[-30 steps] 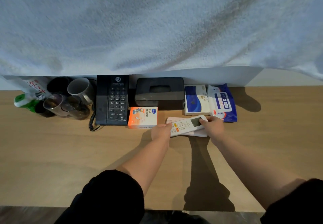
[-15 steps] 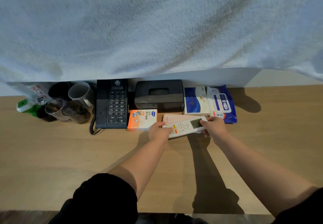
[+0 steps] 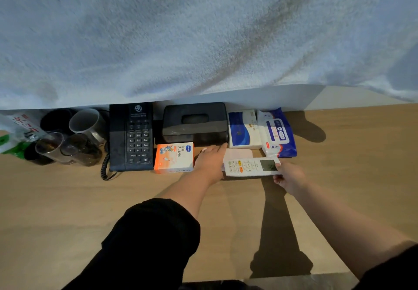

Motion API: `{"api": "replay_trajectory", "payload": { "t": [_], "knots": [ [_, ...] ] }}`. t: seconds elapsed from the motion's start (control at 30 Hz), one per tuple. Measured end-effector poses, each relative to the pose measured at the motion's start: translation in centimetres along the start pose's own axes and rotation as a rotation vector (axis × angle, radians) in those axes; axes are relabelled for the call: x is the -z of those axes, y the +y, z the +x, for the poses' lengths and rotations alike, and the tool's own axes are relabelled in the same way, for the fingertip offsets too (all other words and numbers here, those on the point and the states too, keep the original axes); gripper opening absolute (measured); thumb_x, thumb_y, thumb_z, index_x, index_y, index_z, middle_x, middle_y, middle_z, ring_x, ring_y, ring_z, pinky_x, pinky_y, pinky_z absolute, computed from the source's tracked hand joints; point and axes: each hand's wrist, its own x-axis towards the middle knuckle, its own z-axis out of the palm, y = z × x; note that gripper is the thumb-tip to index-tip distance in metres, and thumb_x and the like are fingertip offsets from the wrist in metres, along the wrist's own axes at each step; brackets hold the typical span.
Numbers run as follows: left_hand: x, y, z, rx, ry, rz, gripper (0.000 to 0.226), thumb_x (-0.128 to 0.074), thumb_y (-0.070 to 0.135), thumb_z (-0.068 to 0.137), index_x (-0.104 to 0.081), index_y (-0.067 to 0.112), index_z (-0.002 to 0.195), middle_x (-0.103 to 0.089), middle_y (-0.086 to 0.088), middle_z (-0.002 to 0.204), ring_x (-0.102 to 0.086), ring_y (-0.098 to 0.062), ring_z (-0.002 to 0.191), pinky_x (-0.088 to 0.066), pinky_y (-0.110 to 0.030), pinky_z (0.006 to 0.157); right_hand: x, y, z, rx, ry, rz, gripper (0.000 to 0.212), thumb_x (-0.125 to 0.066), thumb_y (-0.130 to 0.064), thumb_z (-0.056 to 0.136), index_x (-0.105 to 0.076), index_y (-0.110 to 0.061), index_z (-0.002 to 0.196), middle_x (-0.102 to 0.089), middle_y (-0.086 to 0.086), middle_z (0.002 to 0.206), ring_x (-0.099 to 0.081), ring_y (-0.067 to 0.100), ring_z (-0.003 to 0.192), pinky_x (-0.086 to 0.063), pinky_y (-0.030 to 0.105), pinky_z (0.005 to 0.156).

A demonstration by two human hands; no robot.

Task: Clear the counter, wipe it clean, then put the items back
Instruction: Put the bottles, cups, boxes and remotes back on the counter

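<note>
In the head view, the right hand (image 3: 290,176) pinches the screen end of the white remote (image 3: 248,167), which partly covers a pale pink flat thing (image 3: 238,153) on the wooden counter (image 3: 67,199). The left hand (image 3: 210,161) lies spread, fingers straight, between the remote and the orange box (image 3: 174,157).

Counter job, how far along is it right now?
Mostly back, it seems: phone, tissue box, orange box and wipes pack line the back edge. In hand: the right hand pinches the white remote; the left hand lies open beside it. Left: releasing the remote. Wiping can't be confirmed.
</note>
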Motion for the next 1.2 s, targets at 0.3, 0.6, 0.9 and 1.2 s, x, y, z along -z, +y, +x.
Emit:
{"api": "replay_trajectory", "payload": {
  "t": [0.3, 0.6, 0.9, 1.2],
  "knots": [
    [0.0, -0.9, 1.4, -0.070, -0.014, 0.425, 0.058, -0.069, 0.023, 0.082, -0.045, 0.020, 0.135, -0.054, -0.004, 0.129, -0.047, -0.023, 0.115, -0.039, -0.037, 0.100, 0.5, -1.9, 0.2, -0.082, -0.028, 0.008, 0.020, -0.054, -0.012, 0.097, -0.045, -0.011, 0.114, -0.052, 0.011, 0.112, -0.053, 0.019, 0.093, -0.045, 0.023, 0.058],
    [0.3, -0.1, 1.5, -0.054, -0.015, 0.554, 0.057, -0.068, 0.022, 0.083, -0.044, 0.014, 0.134, -0.053, -0.008, 0.126, -0.046, -0.023, 0.114, -0.037, -0.035, 0.101, 3.0, -2.6, 1.7, -0.026, 0.003, -0.132, 0.028, -0.051, -0.013, 0.098, -0.050, -0.009, 0.126, -0.047, 0.011, 0.089, -0.044, 0.015, 0.069, -0.042, 0.024, 0.056],
    [0.7, 0.3, 1.6, -0.022, -0.049, 0.545, 0.056, -0.069, 0.020, 0.081, -0.046, 0.015, 0.132, -0.054, -0.008, 0.125, -0.046, -0.023, 0.114, -0.039, -0.036, 0.100, 5.3, -0.9, 4.1, 0.230, 0.232, -0.292, 0.034, -0.046, -0.011, 0.099, -0.048, -0.008, 0.133, -0.058, 0.018, 0.118, -0.060, 0.026, 0.089, -0.053, 0.032, 0.058],
    [0.4, 0.4, 1.6, 0.001, -0.059, 0.523, 0.056, -0.071, 0.018, 0.081, -0.047, 0.015, 0.132, -0.055, -0.009, 0.125, -0.049, -0.023, 0.113, -0.043, -0.034, 0.097, 3.5, 2.7, 1.8, 1.102, 0.098, -1.202, 0.069, -0.065, -0.048, 0.085, -0.035, -0.024, 0.142, -0.031, 0.003, 0.150, -0.026, 0.024, 0.139, -0.025, 0.041, 0.115]
  ]
}}
